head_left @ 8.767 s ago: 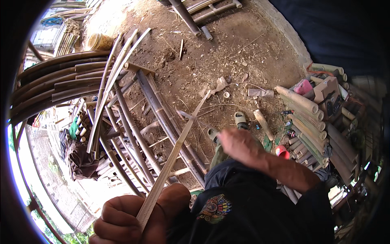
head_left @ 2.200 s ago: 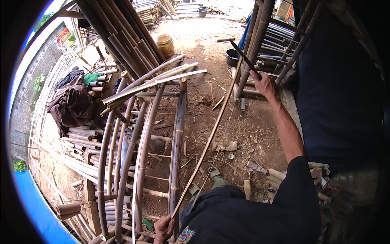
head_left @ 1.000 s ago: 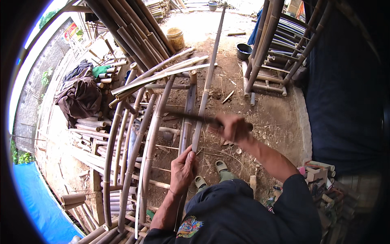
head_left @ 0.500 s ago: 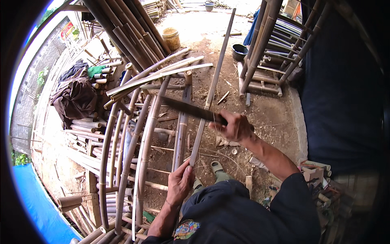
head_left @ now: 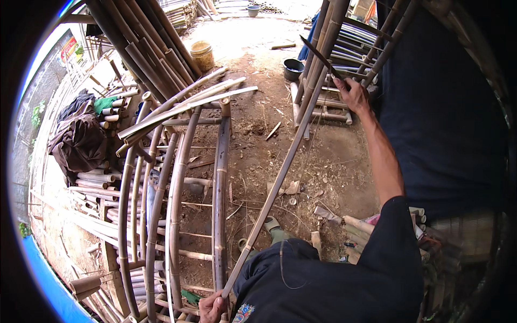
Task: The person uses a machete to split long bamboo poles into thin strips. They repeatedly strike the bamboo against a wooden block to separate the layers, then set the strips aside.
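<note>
Washed-out ground at top, dim right side, black fisheye rim

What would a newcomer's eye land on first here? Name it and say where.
Probably the long bamboo strip slanting through the middle, its near end in the left hand at the bottom edge. Up by its far end, right of centre, the right hand grips a dark blade. Next might come the bamboo frame left of centre and the brown cloth at far left.

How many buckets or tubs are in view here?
3: a yellowish bucket beside dark bamboo poles, a black tub by the right-hand bamboo rack, and a small bluish tub near the top edge. More may be hidden.
</note>
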A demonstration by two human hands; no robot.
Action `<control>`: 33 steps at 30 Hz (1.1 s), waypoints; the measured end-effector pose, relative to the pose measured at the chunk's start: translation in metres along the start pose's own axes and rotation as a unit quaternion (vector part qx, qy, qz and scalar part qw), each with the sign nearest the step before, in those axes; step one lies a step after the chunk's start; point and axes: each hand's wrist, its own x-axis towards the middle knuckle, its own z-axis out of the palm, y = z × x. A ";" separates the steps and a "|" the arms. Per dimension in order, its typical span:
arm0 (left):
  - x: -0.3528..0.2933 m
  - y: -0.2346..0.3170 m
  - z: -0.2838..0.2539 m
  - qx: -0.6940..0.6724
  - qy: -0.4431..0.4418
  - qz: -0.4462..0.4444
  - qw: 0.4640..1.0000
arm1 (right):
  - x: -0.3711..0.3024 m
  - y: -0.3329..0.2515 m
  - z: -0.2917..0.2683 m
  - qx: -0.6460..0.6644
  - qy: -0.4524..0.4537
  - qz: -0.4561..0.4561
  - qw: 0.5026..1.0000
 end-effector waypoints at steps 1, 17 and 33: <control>-0.003 -0.002 -0.002 0.007 0.009 -0.012 1.000 | 0.004 0.004 -0.002 -0.001 -0.011 -0.001 1.000; 0.074 0.025 0.008 -0.056 -0.051 -0.078 0.994 | -0.038 -0.039 0.008 0.146 0.085 0.099 0.981; 0.175 0.132 0.063 -0.343 -0.139 -0.051 0.927 | -0.169 -0.180 0.090 0.096 -0.075 -0.195 0.973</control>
